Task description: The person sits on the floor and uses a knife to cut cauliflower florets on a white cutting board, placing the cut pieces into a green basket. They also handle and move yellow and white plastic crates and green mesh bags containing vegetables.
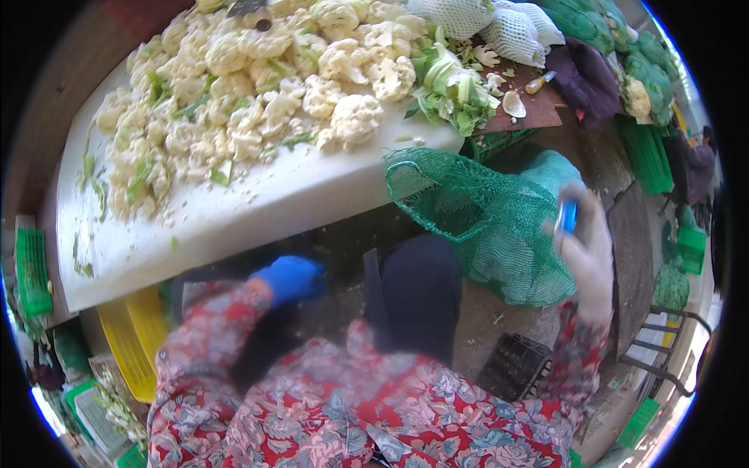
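Note:
My right hand [588,254], in a pale glove, grips a small blue object [566,216]; blur hides what kind it is. Just left of that hand, a green mesh bag [509,234] has its mouth spread wide towards the table. My left hand [289,281], in a blue glove, is near my lap below the table's front edge. Its fingers are blurred, and nothing can be made out in them. In front of me a large heap of cauliflower florets [234,111] covers much of the white tabletop [246,202].
Cauliflower leaves [453,88] lie at the table's right end, near a brown board [526,108] and white foam net sleeves [515,32]. A black crate [515,365] stands on the floor at right. A yellow crate [129,339] is at lower left. Filled green net bags [646,76] sit at upper right.

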Available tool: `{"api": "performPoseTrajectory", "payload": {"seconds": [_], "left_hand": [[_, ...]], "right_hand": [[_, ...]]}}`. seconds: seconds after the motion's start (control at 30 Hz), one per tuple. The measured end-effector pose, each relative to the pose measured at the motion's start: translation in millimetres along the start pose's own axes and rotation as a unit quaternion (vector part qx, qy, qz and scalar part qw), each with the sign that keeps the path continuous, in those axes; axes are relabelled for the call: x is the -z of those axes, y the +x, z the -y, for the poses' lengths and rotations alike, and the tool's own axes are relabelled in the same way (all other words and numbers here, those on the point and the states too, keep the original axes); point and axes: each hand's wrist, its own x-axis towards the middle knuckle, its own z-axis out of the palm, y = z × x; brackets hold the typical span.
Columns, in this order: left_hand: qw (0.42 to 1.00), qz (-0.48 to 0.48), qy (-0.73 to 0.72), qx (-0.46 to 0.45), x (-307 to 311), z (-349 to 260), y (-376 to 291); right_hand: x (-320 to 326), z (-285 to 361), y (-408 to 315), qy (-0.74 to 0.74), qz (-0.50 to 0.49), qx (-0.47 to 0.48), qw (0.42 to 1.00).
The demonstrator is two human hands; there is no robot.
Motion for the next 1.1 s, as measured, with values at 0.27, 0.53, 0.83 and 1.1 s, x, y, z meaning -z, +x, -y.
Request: {"api": "performPoseTrajectory", "payload": {"seconds": [0.27, 0.53, 0.83, 1.1], "left_hand": [[0.948, -0.116, -0.156, 0.253, -85.9, 53.1, 14.5], [0.737, -0.309, -0.591, 0.107, -40.7, 58.4, 4.1], [0.580, -0.527, -0.602, -0.157, 29.8, -9.2, -44.0], [0.685, -0.505, -0.520, -0.078, 127.3, 20.2, -91.2]], "right_hand": [[-49.6, 21.5, 218.6, -0.250, -0.291, 0.197, 0.902], [-319.0, -52.7, 1.0, -0.481, 0.547, 0.175, 0.663], [-352.2, -107.9, 70.3, -0.435, 0.210, 0.361, 0.798], [-376.0, -93.4, 118.9, -0.536, 0.144, 0.434, 0.710]]}}
